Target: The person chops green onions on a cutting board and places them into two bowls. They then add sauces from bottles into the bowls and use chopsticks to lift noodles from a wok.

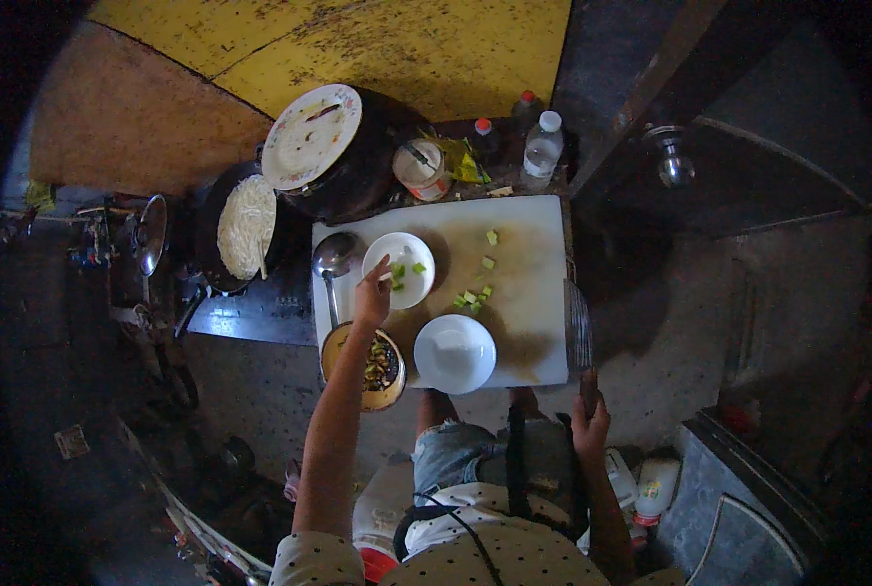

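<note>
My left hand (373, 297) is over the left side of a small white bowl (411, 297) holding several chopped green vegetable pieces (398, 271). A pale strip shows between its fingers; whether they hold anything is unclear. My right hand (590, 425) grips the dark handle of a broad-bladed kitchen knife (579, 329), whose blade lies along the right edge of the white cutting board (531, 220). More cut green pieces (470, 297) are on the board. A second white bowl (455, 354) stands at its near edge. Under my left forearm sits a container of dark chopped food (381, 366).
A metal ladle (333, 256) lies on the board's left. Behind are a wok of pale food (247, 227), a floral plate (311, 135) on a dark pot, a jar (421, 172) and a plastic bottle (542, 150). Jugs (656, 487) stand on the floor, right.
</note>
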`<state>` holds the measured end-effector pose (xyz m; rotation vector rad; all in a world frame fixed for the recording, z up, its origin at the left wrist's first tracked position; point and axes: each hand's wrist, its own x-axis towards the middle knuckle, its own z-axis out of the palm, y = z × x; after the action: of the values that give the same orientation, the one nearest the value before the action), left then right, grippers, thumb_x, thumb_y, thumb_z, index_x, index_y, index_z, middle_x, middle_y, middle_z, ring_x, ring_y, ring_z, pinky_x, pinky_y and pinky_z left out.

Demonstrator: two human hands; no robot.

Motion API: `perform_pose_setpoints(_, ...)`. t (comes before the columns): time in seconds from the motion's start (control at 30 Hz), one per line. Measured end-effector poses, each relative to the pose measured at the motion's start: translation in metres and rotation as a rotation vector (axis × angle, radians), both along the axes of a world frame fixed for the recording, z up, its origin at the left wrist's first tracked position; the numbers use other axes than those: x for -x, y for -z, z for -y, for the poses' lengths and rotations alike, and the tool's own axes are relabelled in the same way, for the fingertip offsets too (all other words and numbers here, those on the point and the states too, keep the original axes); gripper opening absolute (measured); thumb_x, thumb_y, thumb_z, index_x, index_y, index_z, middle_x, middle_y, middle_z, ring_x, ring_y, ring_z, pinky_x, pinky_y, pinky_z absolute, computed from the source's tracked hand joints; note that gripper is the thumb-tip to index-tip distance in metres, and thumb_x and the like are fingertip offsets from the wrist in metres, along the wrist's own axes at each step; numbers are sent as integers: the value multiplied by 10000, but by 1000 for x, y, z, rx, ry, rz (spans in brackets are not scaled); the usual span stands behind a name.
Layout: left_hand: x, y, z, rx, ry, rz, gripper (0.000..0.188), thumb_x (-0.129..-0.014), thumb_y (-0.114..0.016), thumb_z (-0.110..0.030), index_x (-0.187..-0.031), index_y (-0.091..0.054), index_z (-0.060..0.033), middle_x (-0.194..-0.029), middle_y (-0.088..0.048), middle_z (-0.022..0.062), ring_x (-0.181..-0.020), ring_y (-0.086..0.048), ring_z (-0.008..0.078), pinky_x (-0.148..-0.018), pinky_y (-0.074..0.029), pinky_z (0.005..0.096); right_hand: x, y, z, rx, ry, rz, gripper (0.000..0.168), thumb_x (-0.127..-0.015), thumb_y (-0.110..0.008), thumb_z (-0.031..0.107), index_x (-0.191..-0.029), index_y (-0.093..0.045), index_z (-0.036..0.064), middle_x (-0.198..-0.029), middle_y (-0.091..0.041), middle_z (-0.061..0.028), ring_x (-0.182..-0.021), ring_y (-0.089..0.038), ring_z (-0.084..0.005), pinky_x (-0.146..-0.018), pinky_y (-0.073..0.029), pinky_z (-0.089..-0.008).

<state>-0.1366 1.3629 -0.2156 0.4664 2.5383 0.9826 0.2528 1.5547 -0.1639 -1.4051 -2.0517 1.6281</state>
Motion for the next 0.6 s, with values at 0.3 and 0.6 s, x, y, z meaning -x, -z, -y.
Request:
perform_pose_setpoints(0.3, -5, 16, 7, 36, 120, -219, 400, -792, -504, -22, -1180, -498, -119, -1128, -526, 166, -1032, -502, 340, -855, -416, 404, -12, 23, 8, -164, 17, -50, 181, -873, -513, 149, -942, -508, -18, -753, -527, -45, -670, -474, -141, -632, -405, -295)
perform_pose_setpoints(0.6, -53, 28, -108, 175, 435, -263, 394, -748, -496, -19, -1137, -460, -66, -1047, -498, 186, -983, -475, 379, -808, -433, 425, -21, 20, 10, -197, 45, 28, 215, -869, -522, 184, -951, -516, -14, -753, -535, -67, -665, -498, -149, -620, -417, -307)
